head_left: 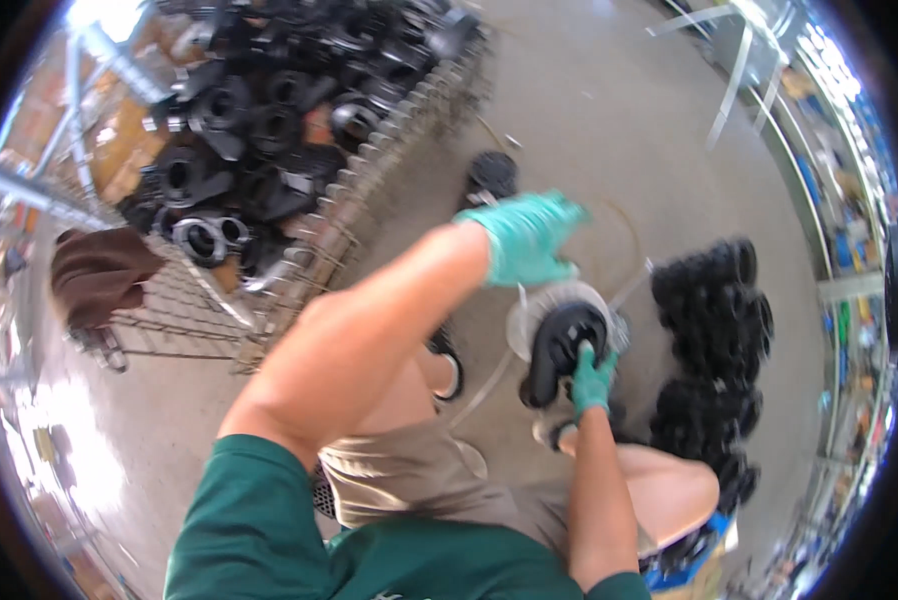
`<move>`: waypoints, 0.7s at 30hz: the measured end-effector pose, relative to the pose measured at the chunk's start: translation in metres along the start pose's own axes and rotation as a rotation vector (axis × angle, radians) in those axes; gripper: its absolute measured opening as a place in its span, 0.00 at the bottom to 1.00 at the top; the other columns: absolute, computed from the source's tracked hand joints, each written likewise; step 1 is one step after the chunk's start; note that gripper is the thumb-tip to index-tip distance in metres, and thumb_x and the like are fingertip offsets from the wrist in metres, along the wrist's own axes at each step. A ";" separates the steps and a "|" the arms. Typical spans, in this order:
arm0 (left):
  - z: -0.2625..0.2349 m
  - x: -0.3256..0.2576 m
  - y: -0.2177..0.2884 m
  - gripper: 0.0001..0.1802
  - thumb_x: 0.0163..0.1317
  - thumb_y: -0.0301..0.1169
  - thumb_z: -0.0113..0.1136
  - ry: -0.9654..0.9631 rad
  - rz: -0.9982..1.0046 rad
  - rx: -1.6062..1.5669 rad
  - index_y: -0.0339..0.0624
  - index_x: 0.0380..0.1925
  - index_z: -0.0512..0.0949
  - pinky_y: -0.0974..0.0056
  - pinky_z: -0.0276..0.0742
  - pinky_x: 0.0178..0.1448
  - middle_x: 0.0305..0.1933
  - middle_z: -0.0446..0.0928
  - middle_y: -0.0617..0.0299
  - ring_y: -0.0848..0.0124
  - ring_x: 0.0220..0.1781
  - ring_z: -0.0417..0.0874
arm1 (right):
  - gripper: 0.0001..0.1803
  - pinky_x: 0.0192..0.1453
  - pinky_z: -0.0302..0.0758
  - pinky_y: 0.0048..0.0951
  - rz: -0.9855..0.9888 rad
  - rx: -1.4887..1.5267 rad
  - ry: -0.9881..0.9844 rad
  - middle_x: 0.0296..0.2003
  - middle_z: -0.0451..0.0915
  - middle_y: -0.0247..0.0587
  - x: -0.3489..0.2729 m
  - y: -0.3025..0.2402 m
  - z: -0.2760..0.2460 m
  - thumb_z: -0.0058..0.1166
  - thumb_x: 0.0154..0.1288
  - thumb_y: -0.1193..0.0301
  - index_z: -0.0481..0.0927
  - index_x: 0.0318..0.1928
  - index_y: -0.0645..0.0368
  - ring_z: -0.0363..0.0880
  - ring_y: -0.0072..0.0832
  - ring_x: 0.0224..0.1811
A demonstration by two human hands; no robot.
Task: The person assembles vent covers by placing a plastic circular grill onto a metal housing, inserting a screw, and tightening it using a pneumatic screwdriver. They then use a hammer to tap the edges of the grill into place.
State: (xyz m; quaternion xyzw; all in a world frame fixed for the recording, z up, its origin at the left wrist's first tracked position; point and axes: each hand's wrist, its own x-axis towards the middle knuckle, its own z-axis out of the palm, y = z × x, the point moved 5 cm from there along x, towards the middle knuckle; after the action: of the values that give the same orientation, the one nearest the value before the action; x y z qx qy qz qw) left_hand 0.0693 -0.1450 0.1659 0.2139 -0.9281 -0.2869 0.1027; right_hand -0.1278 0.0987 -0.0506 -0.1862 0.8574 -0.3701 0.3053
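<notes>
In my green-gloved right hand is a black snail-shaped housing. The thumb lies at its middle opening and the other fingers reach round its right side. Under the housing shows a pale round disc, with something clear and shiny at its right edge; what the disc belongs to is hidden. My left hand, in a matching glove, hovers beyond the housing and apart from it. Its fingers are stretched out, slightly blurred, with nothing seen in them.
At the upper left stands a wire basket heaped with black and metal-ringed parts; a brown cloth hangs by its corner. Several black housings are stacked on the right. A black round part sits beyond my left hand. Shelving lines the right.
</notes>
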 end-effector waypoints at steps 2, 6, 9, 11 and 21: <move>0.009 0.000 0.000 0.35 0.60 0.44 0.69 -0.067 -0.067 -0.008 0.37 0.62 0.73 0.46 0.77 0.66 0.61 0.75 0.40 0.43 0.62 0.79 | 0.43 0.73 0.66 0.40 -0.004 -0.026 0.011 0.69 0.71 0.54 0.002 -0.001 0.005 0.55 0.75 0.51 0.54 0.79 0.60 0.72 0.44 0.68; 0.016 0.005 0.006 0.36 0.59 0.41 0.71 -0.124 -0.079 -0.019 0.38 0.65 0.71 0.48 0.76 0.65 0.61 0.74 0.42 0.44 0.62 0.78 | 0.49 0.75 0.63 0.40 0.059 -0.110 0.031 0.74 0.64 0.58 0.016 0.023 0.008 0.55 0.73 0.47 0.49 0.80 0.63 0.68 0.47 0.72; 0.014 0.008 0.012 0.36 0.59 0.40 0.71 -0.129 -0.102 0.022 0.39 0.66 0.71 0.48 0.76 0.66 0.62 0.74 0.44 0.45 0.63 0.77 | 0.49 0.75 0.63 0.40 0.030 -0.128 -0.012 0.74 0.64 0.58 0.023 0.012 0.010 0.55 0.73 0.47 0.48 0.81 0.60 0.68 0.47 0.73; 0.013 0.009 0.017 0.37 0.59 0.40 0.71 -0.138 -0.082 0.031 0.40 0.66 0.71 0.47 0.76 0.66 0.63 0.73 0.44 0.46 0.64 0.77 | 0.49 0.75 0.63 0.40 -0.014 -0.114 -0.051 0.74 0.64 0.59 0.038 0.011 0.010 0.54 0.73 0.46 0.48 0.81 0.60 0.67 0.48 0.73; 0.018 0.012 0.022 0.38 0.61 0.40 0.70 -0.192 -0.098 0.011 0.43 0.69 0.69 0.48 0.75 0.68 0.66 0.72 0.46 0.47 0.66 0.76 | 0.48 0.67 0.73 0.41 -0.060 0.121 -0.077 0.71 0.68 0.48 0.056 0.032 0.014 0.56 0.72 0.45 0.49 0.81 0.52 0.72 0.42 0.67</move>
State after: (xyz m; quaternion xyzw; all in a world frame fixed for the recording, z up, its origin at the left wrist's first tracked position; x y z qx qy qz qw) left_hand 0.0450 -0.1254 0.1644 0.2312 -0.9237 -0.3055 -0.0023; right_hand -0.1633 0.0821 -0.1038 -0.2072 0.8151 -0.4228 0.3376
